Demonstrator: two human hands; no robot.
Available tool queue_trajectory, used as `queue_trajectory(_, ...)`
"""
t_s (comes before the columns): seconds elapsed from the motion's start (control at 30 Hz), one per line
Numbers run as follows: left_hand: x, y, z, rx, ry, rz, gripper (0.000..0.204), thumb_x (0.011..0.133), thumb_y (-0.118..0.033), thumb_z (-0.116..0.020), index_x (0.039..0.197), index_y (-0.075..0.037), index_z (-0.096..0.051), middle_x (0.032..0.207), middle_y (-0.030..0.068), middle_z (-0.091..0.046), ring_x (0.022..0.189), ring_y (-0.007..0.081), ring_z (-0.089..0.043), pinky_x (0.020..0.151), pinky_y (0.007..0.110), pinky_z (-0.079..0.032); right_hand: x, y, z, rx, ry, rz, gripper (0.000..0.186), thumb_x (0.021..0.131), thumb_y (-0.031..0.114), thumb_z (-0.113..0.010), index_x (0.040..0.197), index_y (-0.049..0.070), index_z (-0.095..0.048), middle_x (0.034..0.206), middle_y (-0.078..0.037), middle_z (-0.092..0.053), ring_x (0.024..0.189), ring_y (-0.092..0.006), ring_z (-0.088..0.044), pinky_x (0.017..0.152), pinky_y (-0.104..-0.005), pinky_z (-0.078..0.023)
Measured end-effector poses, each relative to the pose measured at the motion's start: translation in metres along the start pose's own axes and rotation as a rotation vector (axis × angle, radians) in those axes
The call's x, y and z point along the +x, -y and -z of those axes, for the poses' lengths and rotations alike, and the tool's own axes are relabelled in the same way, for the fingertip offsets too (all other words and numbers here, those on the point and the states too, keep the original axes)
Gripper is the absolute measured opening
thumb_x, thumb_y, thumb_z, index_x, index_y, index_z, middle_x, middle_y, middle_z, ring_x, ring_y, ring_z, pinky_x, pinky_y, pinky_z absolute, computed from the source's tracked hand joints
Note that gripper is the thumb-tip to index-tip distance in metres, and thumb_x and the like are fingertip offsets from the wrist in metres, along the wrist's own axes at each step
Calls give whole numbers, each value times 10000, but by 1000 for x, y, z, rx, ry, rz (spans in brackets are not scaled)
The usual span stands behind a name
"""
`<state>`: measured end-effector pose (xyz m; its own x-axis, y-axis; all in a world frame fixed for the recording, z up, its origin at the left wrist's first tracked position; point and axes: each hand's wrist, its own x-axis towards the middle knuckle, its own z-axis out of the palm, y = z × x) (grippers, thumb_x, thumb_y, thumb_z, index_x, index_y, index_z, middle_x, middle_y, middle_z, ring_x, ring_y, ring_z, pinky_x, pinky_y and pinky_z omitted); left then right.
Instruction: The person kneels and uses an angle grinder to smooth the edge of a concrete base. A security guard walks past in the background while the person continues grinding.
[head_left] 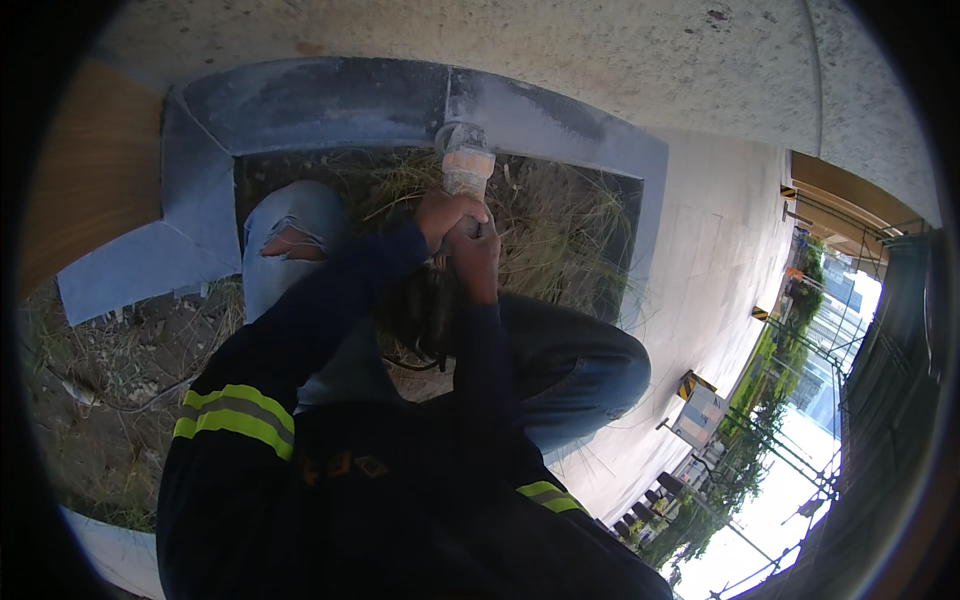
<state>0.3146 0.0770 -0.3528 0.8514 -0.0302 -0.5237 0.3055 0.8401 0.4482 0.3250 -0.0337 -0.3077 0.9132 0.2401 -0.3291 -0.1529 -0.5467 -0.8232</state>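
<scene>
A dust-coated angle grinder (467, 163) is gripped in both my hands, its head pointing away from me. Its round front end meets the inner edge of the grey stone kerb (330, 100), near a joint between two slabs; the contact itself is partly hidden by the tool. My left hand (447, 217) wraps round the body from the left. Just behind it, my right hand (477, 260) is closed round the same body from the right. Between my forearms, the rear of the tool is dark and hard to make out.
Dry grass and soil (560, 220) fill the bed inside the kerb, around my bent knees. A brown panel (95, 170) stands at the left. Rough pale wall (600, 50) runs along the far side. Paving (700, 260) stretches right toward scaffolding (780, 450). A cable (150, 405) lies at lower left.
</scene>
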Motion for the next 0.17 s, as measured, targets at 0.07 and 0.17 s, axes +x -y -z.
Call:
queue_trajectory(0.07, -3, 6, 2, -13, 6, 7, 197, 761, -88, -790, 928, 14, -761, 919, 102, -729, 836, 209, -710, 768, 364, -553, -8, 1, 3, -10, 6, -36, 566, 869, 212, -728, 1364, -15, -573, 1153, -188, -708, 1072, -253, -693, 908, -386, -536)
queue_trajectory(0.17, 0, 9, 0, -2, 4, 38, 200, 761, -88, -788, 934, 12, -763, 921, 102, -732, 846, 207, -713, 783, 362, -554, -11, 4, 2, -8, -26, -67, 593, 883, 209, -709, 1421, 13, -558, 1178, -182, -710, 1083, -273, -698, 923, -388, -534)
